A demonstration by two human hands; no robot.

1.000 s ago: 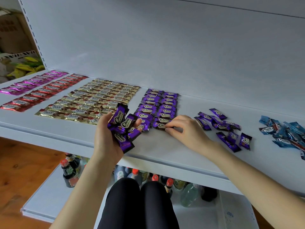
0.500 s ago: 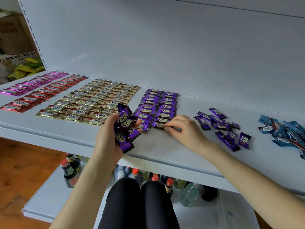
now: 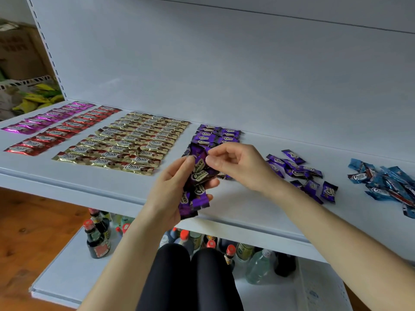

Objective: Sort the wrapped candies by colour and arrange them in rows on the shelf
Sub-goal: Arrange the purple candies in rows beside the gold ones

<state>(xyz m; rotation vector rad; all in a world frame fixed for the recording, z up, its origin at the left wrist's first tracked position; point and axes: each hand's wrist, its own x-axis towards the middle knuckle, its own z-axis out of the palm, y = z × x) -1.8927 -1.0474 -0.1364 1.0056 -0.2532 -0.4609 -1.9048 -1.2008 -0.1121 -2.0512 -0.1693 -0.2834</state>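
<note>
My left hand [image 3: 170, 189] grips a bunch of purple wrapped candies [image 3: 195, 187] above the front of the white shelf [image 3: 247, 205]. My right hand [image 3: 238, 163] is raised beside it and pinches the top candy of that bunch between thumb and fingers. Behind the hands lie two rows of purple candies [image 3: 216, 135]. Loose purple candies [image 3: 301, 171] are scattered to the right, and a heap of blue candies [image 3: 384, 182] lies at the far right. Gold rows [image 3: 132, 142], a red row [image 3: 62, 133] and a pink row [image 3: 49, 117] fill the left.
The shelf's white back panel [image 3: 224, 63] rises close behind the rows. A lower shelf [image 3: 67, 272] holds several sauce bottles [image 3: 97, 239] and clear bottles [image 3: 258, 268]. My dark-clad knees [image 3: 186, 277] are below. Cardboard boxes [image 3: 18, 55] and yellow packets [image 3: 38, 97] stand far left.
My right hand has lifted off the front end of the purple rows and moved left to the bunch in my left hand, where it now pinches a candy. The left hand has shifted slightly right.
</note>
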